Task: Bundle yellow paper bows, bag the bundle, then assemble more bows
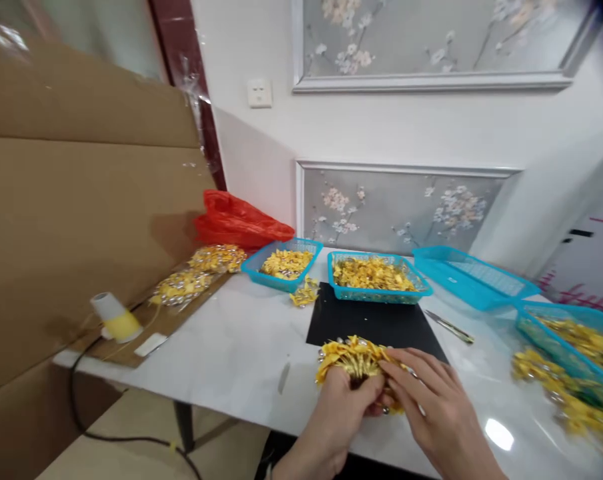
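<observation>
A bunch of small yellow and gold pieces point(354, 357) lies at the near edge of a black mat point(376, 320) on the white table point(241, 347). My left hand point(339, 410) is closed around the bunch from below. From the right, my right hand point(431, 400) presses its fingers against the same bunch. Both hands are close to the table's front edge.
Two blue baskets point(284, 263) point(376, 277) of yellow pieces stand behind the mat; an empty one point(471, 277) and another with pieces point(571, 347) are to the right. A metal tool point(449, 327), red bag point(239, 220), thread spool point(114, 317) and cardboard point(71, 200) are around.
</observation>
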